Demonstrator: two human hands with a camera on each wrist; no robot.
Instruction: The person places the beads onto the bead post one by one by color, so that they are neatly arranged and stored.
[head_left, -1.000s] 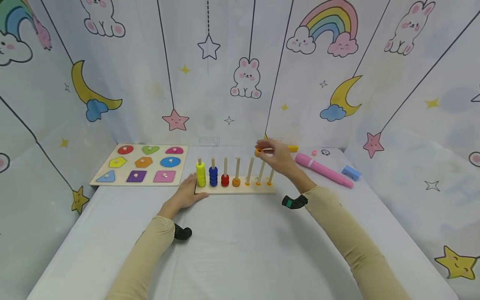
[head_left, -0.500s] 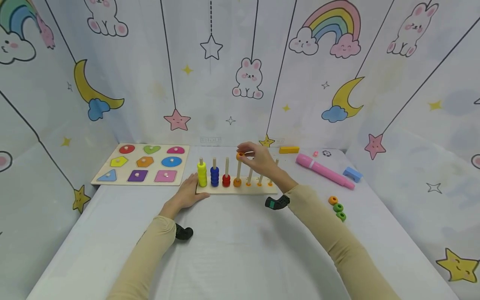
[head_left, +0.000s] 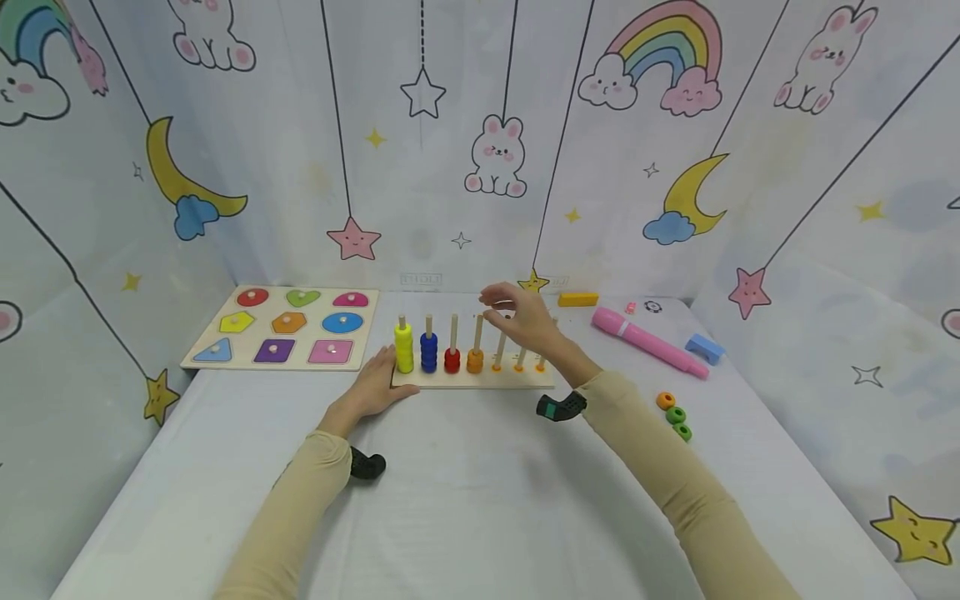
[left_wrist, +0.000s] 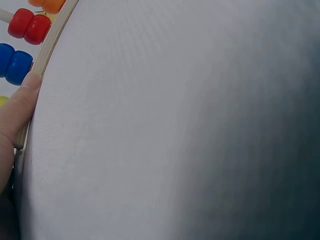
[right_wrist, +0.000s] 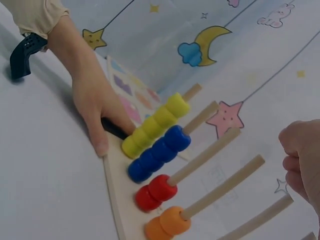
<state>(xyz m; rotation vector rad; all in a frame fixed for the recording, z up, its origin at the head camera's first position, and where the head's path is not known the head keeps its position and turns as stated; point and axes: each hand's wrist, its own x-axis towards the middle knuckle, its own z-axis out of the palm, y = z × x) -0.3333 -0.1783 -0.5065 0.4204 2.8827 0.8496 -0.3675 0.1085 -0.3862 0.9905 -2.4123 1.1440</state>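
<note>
wooden peg-board with coloured bead stacks (head_left: 472, 379), frame centre, is steadied on white worktop (head_left: 465, 500) by left hand (head_left: 375, 387), fingers flat | right hand (head_left: 525, 321) is poised over orange beads (head_left: 475, 361), grip loosely curled, empty

You are looking at a child's play corner, set up like a small nursery booth. Fabric walls (head_left: 480, 167) across the top of the frame carry cartoon rabbits, rainbows, moons and stars. On the white-covered table (head_left: 465, 500) lie toys: a wooden shape puzzle (head_left: 283, 337) at left centre, a peg-and-bead stacking board (head_left: 472, 379) in the middle, and a pink toy pen (head_left: 648, 342) at right.
</note>
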